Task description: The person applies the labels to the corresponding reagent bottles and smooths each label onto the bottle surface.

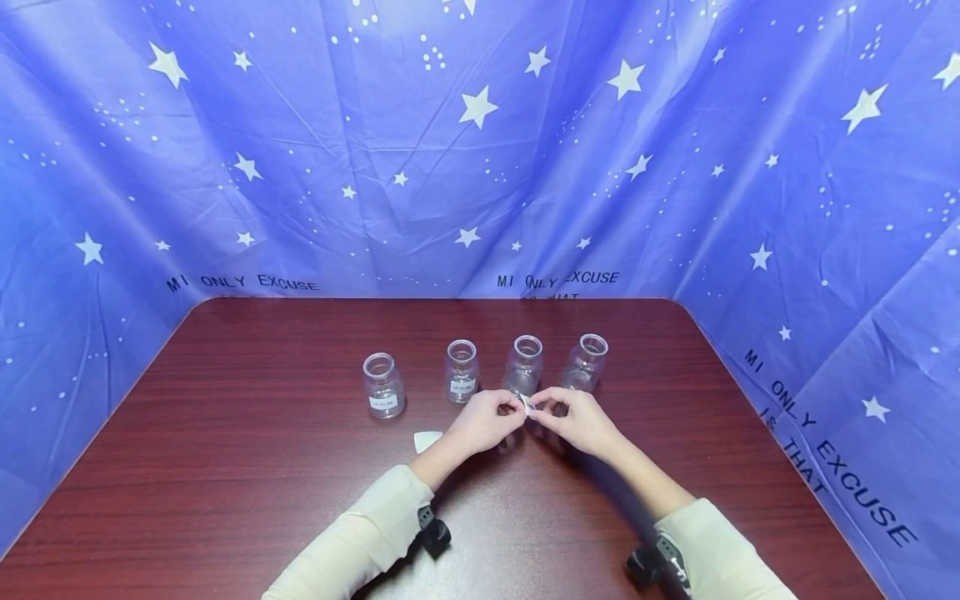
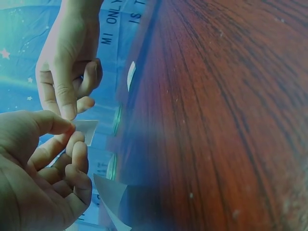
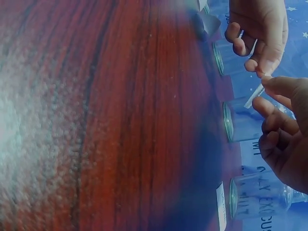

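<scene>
A small white label (image 1: pixel 526 405) is pinched between the fingertips of both hands, just in front of the third glass jar (image 1: pixel 522 367) from the left. My left hand (image 1: pixel 486 421) grips it from the left with thumb and fingers. From the other side my right hand (image 1: pixel 581 419) pinches it, fingertips close against the left ones. In the left wrist view the label (image 2: pixel 87 131) juts out past the left thumb. The rightmost jar (image 1: pixel 587 362) stands behind my right hand, which overlaps its lower part.
A jar with a printed label (image 1: pixel 384 387) stands at the far left, another labelled jar (image 1: pixel 461 371) beside it. A curled white paper (image 1: pixel 427 440) lies by the left wrist. In the right wrist view a printed strip (image 3: pixel 221 207) shows near a jar (image 3: pixel 257 196). Starry blue cloth surrounds the table.
</scene>
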Demonstrator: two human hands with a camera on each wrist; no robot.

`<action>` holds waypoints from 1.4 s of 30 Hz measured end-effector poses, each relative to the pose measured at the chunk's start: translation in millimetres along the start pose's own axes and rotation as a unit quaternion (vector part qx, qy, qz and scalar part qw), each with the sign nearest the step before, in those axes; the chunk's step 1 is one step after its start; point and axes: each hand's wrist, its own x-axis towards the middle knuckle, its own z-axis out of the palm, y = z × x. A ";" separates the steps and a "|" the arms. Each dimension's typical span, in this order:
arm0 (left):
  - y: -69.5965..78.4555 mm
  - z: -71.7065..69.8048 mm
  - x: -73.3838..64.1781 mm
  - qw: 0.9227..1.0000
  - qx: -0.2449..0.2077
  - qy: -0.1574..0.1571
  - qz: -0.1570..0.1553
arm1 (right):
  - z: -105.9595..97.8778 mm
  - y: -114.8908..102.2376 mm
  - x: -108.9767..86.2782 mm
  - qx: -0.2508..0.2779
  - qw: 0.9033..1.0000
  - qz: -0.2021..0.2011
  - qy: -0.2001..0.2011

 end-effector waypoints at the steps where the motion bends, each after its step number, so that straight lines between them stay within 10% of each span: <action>1: 0.0 0.0 0.0 1.000 -0.003 -0.003 0.000 | -0.1 -0.4 -0.2 0.004 1.000 -0.002 -0.003; 42: -4.2 3.4 -0.3 1.000 0.008 -0.001 -0.002 | -13.2 3.1 -4.6 0.042 0.995 0.081 0.039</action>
